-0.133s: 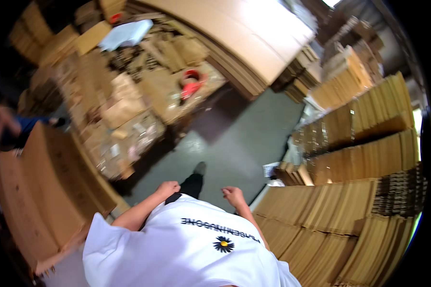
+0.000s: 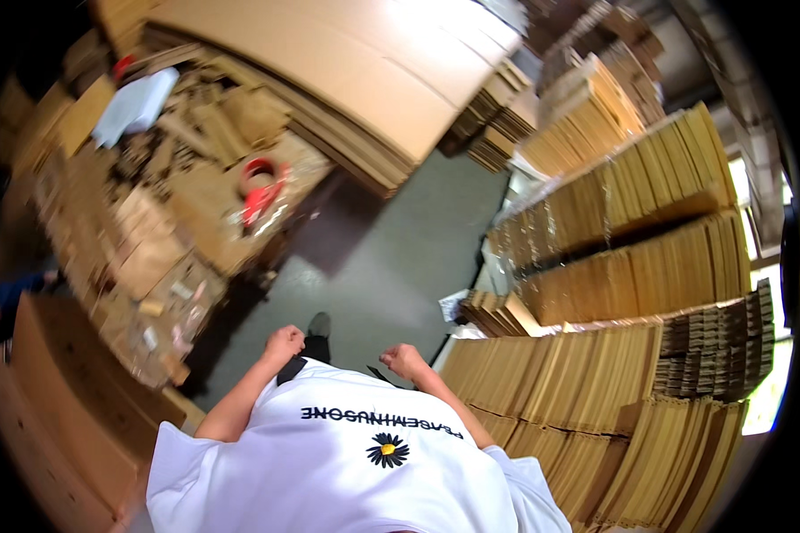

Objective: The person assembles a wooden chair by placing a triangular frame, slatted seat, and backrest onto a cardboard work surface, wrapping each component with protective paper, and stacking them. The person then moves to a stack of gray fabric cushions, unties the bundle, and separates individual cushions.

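My left hand (image 2: pixel 284 345) hangs in front of my waist with its fingers curled closed, and no object shows in it. To its right, my right hand (image 2: pixel 404 361) is likewise curled closed, its thumb against the bent fingers, with nothing visible in it. Dark cloth shows at my waist beside both hands, below the white T-shirt (image 2: pixel 302 462). Between the hands and farther out, one shoe (image 2: pixel 319 324) shows on the grey floor (image 2: pixel 364 266). Neither hand touches the cardboard around me.
Ahead left, a low pile of cardboard scraps bears a red tape dispenser (image 2: pixel 260 191) and a light-blue bundle (image 2: pixel 135 105). Large flat sheets (image 2: pixel 329 62) lie beyond. Stacked cardboard (image 2: pixel 596 364) lines the right. A big carton (image 2: pixel 71 391) stands left, near another person's blue clothing (image 2: pixel 13 298).
My view has turned right, so the tape dispenser, pile and sheets sit farther left in the picture. Both hands stay curled in front of my waist.
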Available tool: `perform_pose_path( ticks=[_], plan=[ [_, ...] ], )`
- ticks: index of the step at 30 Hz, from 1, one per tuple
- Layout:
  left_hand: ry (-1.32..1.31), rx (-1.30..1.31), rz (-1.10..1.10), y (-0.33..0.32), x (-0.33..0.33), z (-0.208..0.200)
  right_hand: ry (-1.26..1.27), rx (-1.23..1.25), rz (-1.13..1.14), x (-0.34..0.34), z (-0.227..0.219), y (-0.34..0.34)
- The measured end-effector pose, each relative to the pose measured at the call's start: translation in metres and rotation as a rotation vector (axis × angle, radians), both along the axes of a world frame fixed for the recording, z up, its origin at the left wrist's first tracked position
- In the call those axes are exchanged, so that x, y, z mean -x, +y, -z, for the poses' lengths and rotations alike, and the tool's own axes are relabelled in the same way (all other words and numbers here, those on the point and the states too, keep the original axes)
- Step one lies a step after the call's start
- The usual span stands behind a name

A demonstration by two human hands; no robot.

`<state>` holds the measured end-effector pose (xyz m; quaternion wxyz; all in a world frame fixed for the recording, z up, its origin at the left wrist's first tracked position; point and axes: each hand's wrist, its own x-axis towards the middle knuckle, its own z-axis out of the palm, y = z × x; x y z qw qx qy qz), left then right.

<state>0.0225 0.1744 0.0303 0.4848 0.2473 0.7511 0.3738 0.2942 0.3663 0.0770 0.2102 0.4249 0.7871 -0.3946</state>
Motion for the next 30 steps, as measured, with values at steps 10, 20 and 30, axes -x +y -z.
perform_pose_path(
  ticks=[10, 20, 30],
  plan=[
    [0.106, -0.512, 0.169, 0.369, 0.055, -0.166, 0.491, 0.674, 0.7, -0.013, -0.025, 0.18],
    [0.218, 0.144, 0.639, 0.599, 0.005, -0.099, 0.418, 0.4, 0.735, -0.027, -0.03, 0.501],
    [0.586, 0.169, 0.803, 0.842, 0.026, -0.07, 0.356, -0.039, 0.727, 0.006, 0.036, 0.727]
  ],
)
